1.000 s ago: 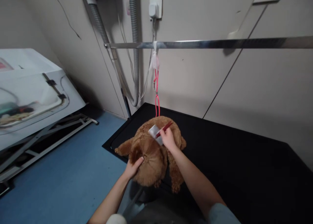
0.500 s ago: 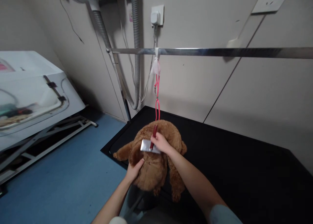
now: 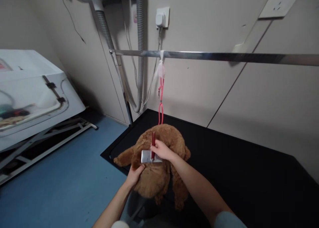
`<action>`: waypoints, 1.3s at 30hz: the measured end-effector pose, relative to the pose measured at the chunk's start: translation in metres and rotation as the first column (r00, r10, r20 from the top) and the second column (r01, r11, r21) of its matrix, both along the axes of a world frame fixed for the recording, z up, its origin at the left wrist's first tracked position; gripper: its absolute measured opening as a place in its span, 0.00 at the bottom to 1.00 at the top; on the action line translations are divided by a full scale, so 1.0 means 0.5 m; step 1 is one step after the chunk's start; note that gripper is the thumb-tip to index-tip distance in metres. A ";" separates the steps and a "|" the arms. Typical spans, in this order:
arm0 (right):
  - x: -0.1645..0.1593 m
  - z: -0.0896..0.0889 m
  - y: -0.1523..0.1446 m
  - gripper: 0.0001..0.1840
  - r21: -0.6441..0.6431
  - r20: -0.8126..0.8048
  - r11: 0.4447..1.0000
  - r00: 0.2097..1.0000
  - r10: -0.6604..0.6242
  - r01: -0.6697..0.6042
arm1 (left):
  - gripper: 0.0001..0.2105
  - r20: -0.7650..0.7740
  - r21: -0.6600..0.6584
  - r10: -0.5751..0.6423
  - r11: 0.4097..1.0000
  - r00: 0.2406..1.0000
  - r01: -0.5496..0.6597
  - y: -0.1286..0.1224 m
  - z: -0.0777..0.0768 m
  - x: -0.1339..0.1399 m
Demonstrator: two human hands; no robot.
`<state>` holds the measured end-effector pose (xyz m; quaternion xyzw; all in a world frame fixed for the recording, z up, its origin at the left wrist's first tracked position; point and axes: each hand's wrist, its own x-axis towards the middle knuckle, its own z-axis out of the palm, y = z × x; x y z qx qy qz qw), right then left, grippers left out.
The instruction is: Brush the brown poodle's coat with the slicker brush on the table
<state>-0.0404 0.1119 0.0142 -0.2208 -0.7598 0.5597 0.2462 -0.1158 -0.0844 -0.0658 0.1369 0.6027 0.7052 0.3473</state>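
The dog's (image 3: 159,161) head is hidden under the left hand (image 3: 134,175) and right hand (image 3: 161,150). The brush's (image 3: 149,155) bristles face down, unseen. Both forearms are cut off by the bottom edge.

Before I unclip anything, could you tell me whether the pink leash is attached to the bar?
Attached: the pink leash hangs from the metal bar.
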 end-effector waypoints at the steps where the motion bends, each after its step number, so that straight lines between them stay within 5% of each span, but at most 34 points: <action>1: 0.000 -0.002 0.001 0.06 0.006 -0.001 0.998 0.998 -0.062 0.062 | 0.32 0.010 -0.001 -0.002 1.000 1.000 0.002 0.000 0.000 0.000; 4: 0.000 -0.005 0.007 0.06 0.038 -0.103 0.951 0.948 -0.300 0.306 | 0.32 0.004 0.000 0.011 1.000 1.000 -0.011 0.001 -0.001 0.000; 8: -0.004 -0.005 0.012 0.06 0.022 -0.043 0.999 0.999 -0.033 0.034 | 0.32 0.004 0.016 0.022 1.000 1.000 -0.022 0.002 -0.007 -0.006; 12: -0.007 0.001 0.023 0.06 0.026 -0.113 0.941 0.937 -0.331 0.336 | 0.32 0.079 0.065 0.006 0.998 0.997 -0.011 0.001 -0.015 -0.014; 16: -0.012 -0.001 0.026 0.07 -0.012 -0.043 0.998 0.997 -0.063 0.062 | 0.33 0.026 0.046 -0.037 0.998 0.999 0.035 0.002 -0.016 -0.020; 20: -0.018 -0.004 0.022 0.06 -0.043 -0.042 0.985 0.985 -0.169 0.167 | 0.34 -0.057 0.010 -0.044 0.999 0.997 0.045 0.002 -0.020 -0.025; 24: -0.020 0.001 0.015 0.07 -0.052 -0.004 0.999 1.000 0.013 -0.013 | 0.31 -0.226 0.003 -0.126 0.991 0.966 0.130 0.006 -0.024 -0.026; 28: -0.018 0.016 0.018 0.07 -0.032 -0.063 0.984 0.982 -0.177 0.175 | 0.27 -0.332 -0.005 -0.172 0.984 0.928 0.180 0.011 -0.016 -0.020; 33: -0.010 0.022 0.009 0.08 0.004 0.004 0.998 0.998 0.067 -0.067 | 0.21 -0.373 -0.001 -0.237 0.967 0.897 0.255 0.014 -0.003 -0.014; 37: -0.008 0.025 0.007 0.07 -0.006 -0.059 0.986 0.984 -0.166 0.166 | 0.23 -0.490 0.028 -0.185 0.973 0.852 0.228 0.016 0.000 -0.010; 39: -0.005 0.025 0.004 0.08 -0.054 -0.069 0.992 0.991 -0.114 0.111 | 0.22 -0.546 0.010 -0.198 0.970 0.814 0.242 0.015 -0.003 -0.005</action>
